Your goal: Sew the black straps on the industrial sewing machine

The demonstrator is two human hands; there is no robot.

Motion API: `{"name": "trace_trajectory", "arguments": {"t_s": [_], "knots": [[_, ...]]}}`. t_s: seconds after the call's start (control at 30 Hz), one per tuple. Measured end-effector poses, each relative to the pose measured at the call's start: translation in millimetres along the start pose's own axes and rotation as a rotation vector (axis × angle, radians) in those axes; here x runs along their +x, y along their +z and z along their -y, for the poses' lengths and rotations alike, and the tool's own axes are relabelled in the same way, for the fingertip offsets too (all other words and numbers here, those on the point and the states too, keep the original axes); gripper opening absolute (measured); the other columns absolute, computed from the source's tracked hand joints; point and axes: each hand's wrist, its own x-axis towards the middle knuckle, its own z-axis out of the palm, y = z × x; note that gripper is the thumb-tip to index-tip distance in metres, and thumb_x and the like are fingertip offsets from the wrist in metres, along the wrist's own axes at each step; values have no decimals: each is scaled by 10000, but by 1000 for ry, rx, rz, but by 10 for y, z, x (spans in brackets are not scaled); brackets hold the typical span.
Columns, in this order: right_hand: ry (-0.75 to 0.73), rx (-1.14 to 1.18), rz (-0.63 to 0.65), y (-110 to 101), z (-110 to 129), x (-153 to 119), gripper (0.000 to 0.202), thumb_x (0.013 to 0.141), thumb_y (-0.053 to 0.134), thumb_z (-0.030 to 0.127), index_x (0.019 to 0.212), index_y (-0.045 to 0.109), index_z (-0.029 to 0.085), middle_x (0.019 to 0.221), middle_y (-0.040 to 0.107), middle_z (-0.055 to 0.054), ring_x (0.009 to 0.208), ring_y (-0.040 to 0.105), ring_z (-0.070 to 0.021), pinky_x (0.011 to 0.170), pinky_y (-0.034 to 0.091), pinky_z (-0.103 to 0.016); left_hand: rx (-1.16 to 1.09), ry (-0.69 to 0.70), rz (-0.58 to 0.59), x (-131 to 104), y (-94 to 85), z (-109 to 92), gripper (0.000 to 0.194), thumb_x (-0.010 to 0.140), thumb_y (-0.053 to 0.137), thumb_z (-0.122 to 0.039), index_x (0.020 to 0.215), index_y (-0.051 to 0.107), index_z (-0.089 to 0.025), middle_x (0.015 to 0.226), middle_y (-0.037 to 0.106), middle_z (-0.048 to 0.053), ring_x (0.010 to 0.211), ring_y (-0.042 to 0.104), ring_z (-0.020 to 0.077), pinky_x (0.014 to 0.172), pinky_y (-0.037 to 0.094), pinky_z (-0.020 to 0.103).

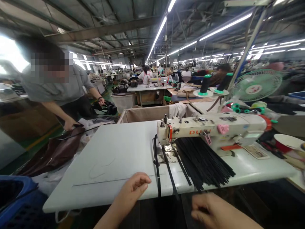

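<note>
Black strips [202, 160]: fanned under our sewing machine arm [214, 122]; likely light, pliant; we'd pinch loose ends.
Left hand [132, 189]: fingers half-curled, seemingly empty.
Right hand [211, 208]: fingers curled; we can't tell its hold.

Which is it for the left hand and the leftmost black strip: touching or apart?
Apart. The head view shows bare white tabletop between the left hand, at its fingertips, and the leftmost black strip.
</note>
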Motion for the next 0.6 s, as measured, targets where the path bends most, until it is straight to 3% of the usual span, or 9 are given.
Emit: {"name": "trace_trajectory", "arguments": {"t_s": [0.03, 0.1, 0.17, 0.27, 0.43, 0.53, 0.6], "knots": [[-61, -2, -1, -51, 79, 120, 231, 943, 644, 407, 787, 683, 242, 751, 718, 4, 631, 679, -146, 635, 511, -249, 61, 4, -59, 91, 0, 104, 237, 954, 617, -377, 1092, 709, -208, 1191, 665, 93, 1166, 613, 250, 1073, 466, 387], [-215, -138, -200, -134, 239, 383, 202, 980, 536, 286, 873, 693, 220, 898, 755, -28, 790, 715, -164, 741, 510, -250, 210, 44, -183, 278, 11, 276, 235, 903, 599, -312, 1082, 713, -212, 1228, 674, 98, 1232, 596, 270, 1162, 422, 452], [-171, -266, -361, -169, 362, 631, 211, 983, 499, 220, 974, 708, 196, 1038, 755, -83, 925, 725, -202, 821, 513, -276, 325, 83, -262, 457, 43, 377, 254, 870, 566, -252, 1069, 721, -216, 1239, 685, 100, 1255, 597, 274, 1196, 409, 487], [-160, -313, -413, -124, 421, 921, 261, 957, 482, 154, 1081, 710, 141, 1136, 724, -159, 973, 731, -270, 844, 536, -345, 443, 139, -269, 672, 115, 396, 309, 843, 535, -148, 1066, 734, -224, 1277, 689, 93, 1294, 596, 250, 1204, 437, 460], [-271, -343, -553, 73, 88, 1483, 411, 957, 436, 150, 1286, 671, 76, 1199, 701, -217, 1016, 761, -292, 955, 583, -385, 557, 232, -167, 1001, 177, 323, 352, 791, 651, -87, 1114, 731, -203, 1285, 693, 96, 1231, 630, 245, 1155, 509, 418], [-390, -343, -650, 165, -200, 1881, 417, 963, 421, 204, 1238, 696, 55, 1146, 704, -268, 958, 769, -333, 929, 610, -447, 589, 253, -169, 1230, 198, 331, 331, 792, 758, -154, 1123, 745, -175, 1290, 684, 134, 1231, 629, 292, 1136, 521, 425], [-414, -314, -681, 196, -324, 2042, 390, 941, 441, 195, 1203, 714, 101, 1097, 710, -256, 898, 770, -334, 895, 618, -465, 572, 286, -146, 1377, 239, 352, 368, 797, 819, -237, 1153, 749, -177, 1288, 684, 136, 1223, 636, 303, 1131, 522, 418]]}}
